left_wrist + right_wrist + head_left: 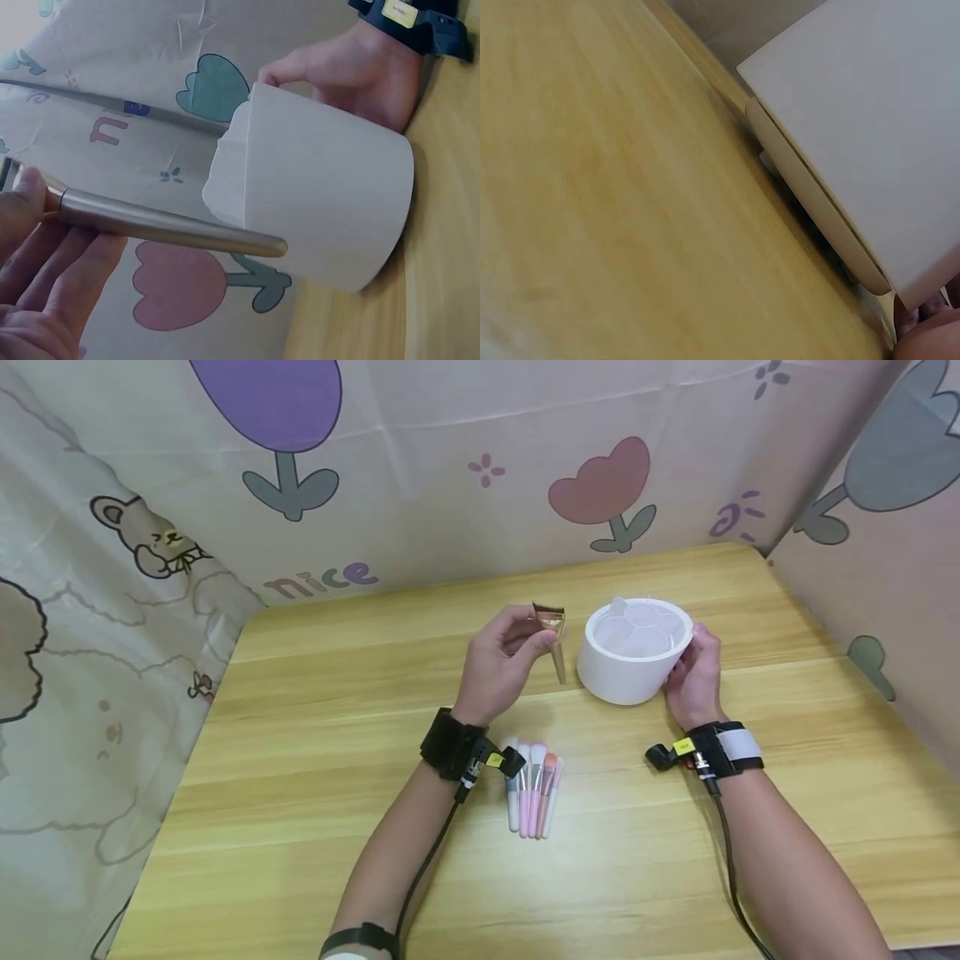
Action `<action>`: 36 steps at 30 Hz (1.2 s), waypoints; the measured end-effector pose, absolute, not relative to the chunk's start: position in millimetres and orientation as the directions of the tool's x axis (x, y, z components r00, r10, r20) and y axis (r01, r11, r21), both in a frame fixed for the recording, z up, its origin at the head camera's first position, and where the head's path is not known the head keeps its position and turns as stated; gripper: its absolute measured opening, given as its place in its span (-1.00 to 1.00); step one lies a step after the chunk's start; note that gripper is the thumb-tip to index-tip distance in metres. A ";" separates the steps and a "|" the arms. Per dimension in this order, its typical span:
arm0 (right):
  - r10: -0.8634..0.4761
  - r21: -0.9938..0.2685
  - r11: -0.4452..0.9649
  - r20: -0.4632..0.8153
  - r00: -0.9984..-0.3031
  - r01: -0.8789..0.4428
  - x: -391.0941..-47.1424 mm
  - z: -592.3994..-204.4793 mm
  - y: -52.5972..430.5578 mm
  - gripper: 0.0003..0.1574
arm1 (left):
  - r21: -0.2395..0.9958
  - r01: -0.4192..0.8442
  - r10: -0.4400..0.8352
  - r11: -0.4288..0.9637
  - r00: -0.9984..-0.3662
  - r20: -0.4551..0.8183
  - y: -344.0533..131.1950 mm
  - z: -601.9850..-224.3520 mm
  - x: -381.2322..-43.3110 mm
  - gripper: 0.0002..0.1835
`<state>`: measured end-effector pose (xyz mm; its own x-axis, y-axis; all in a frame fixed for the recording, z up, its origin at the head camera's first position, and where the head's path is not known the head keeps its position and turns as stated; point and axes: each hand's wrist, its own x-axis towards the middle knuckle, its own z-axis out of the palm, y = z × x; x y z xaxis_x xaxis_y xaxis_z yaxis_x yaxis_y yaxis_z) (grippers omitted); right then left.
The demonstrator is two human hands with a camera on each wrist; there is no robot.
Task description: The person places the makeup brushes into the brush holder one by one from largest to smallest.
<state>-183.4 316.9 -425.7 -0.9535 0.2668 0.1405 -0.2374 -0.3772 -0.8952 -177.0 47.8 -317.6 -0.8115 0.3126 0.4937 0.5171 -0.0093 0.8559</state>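
Observation:
In the head view my left hand [497,667] pinches a makeup brush [558,667] between thumb and fingers, its flat dark bristles up and its handle pointing down. The left wrist view shows the metallic handle [172,226] in front of a white round brush holder [330,187]. My right hand [696,681] grips that holder [624,682] at its right side, a finger or thumb near the rim. Translucent dividers [637,627] show in its open top. From the right wrist, the holder's beige base [817,199] appears with small feet beneath; the right fingers are mostly hidden.
Several makeup brushes [534,793] with pink and white handles lie side by side on the wooden table [315,760], nearer than the holder. Patterned cloth [427,485] hangs along the table's back and sides. Cables run from both wrist cameras along the forearms.

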 end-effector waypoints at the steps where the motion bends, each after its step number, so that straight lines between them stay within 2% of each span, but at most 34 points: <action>1: 0.268 -0.894 -0.378 0.144 -0.953 -0.242 -184.0 -426.7 316.9 -0.43 | 0.859 0.511 0.304 -0.017 -0.816 0.492 49.5 -320.8 -179.5 -0.75; 6: 0.274 -0.887 -0.393 0.138 -0.952 -0.241 -187.0 -431.5 314.8 -0.45 | 0.850 0.525 0.268 -0.038 -0.815 0.515 57.6 -336.2 -192.9 -0.69; 11: 0.265 -0.894 -0.389 0.123 -0.956 -0.223 -188.1 -437.0 307.1 -0.40 | 0.869 0.493 0.230 -0.043 -0.842 0.489 64.3 -317.9 -185.2 -0.69; 16: 0.244 -0.893 -0.390 0.137 -0.960 -0.226 -188.2 -437.2 302.8 -0.36 | 0.834 0.551 0.199 0.001 -0.818 0.540 70.9 -304.8 -180.3 -0.74; 25: 0.253 -0.887 -0.388 0.159 -0.954 -0.250 -188.3 -431.8 311.2 -0.28 | 0.794 0.602 0.148 -0.083 -0.780 0.608 83.2 -304.0 -185.0 -0.75; 30: 0.247 -0.883 -0.402 0.149 -0.957 -0.241 -188.2 -433.3 313.4 -0.28 | 0.774 0.627 0.190 -0.088 -0.753 0.631 88.6 -310.1 -184.6 -0.76; 36: 0.241 -0.903 -0.348 0.174 -0.955 -0.252 -189.2 -433.0 317.0 -0.27 | 0.761 0.645 0.245 -0.066 -0.729 0.639 99.1 -323.2 -188.2 -0.77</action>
